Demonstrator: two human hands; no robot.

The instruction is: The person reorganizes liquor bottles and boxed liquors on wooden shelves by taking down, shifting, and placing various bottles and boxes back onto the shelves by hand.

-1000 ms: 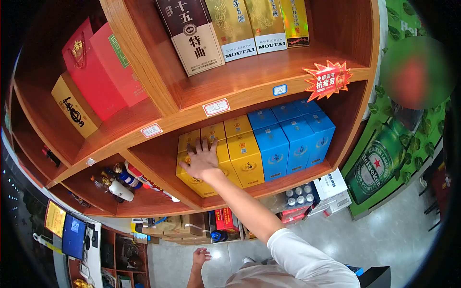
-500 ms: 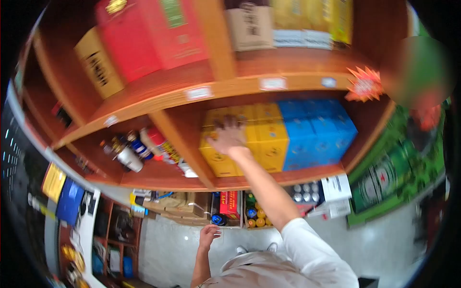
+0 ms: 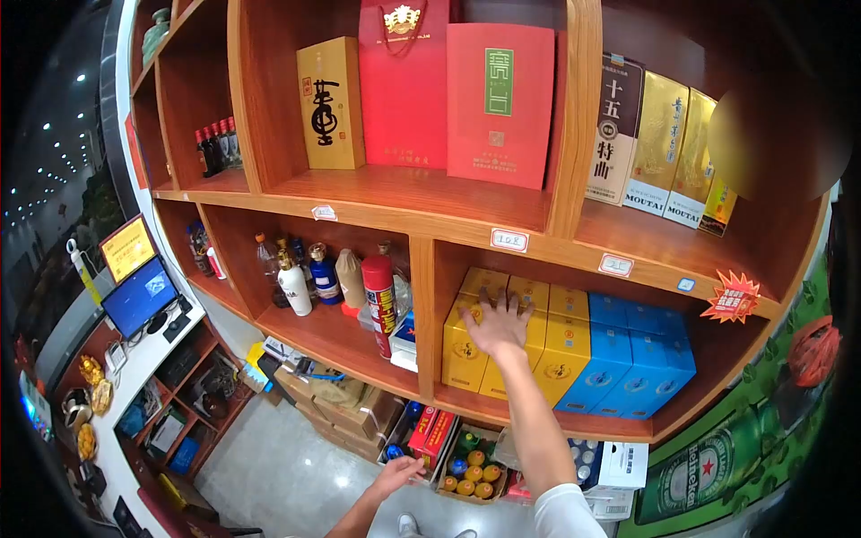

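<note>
My right hand (image 3: 495,323) rests with spread fingers against the upper front of the yellow boxes (image 3: 464,345) on the lower shelf. It is open and grips nothing. Blue boxes (image 3: 603,354) stand in a block directly right of the yellow ones. Lower down, my left hand (image 3: 396,474) hangs in front of the crates near the floor, fingers loosely apart, holding nothing visible. Just behind it is a crate with a red box (image 3: 431,436).
Bottles and a red spray can (image 3: 378,305) stand in the compartment to the left. Gift boxes and a red bag (image 3: 404,99) fill the upper shelf. A desk with a monitor (image 3: 140,297) is far left. Cartons (image 3: 336,408) sit below the shelves.
The view has swung left, so the shelves appear farther right and more left compartments show. My right hand stays on the yellow boxes. My left hand remains low and open.
</note>
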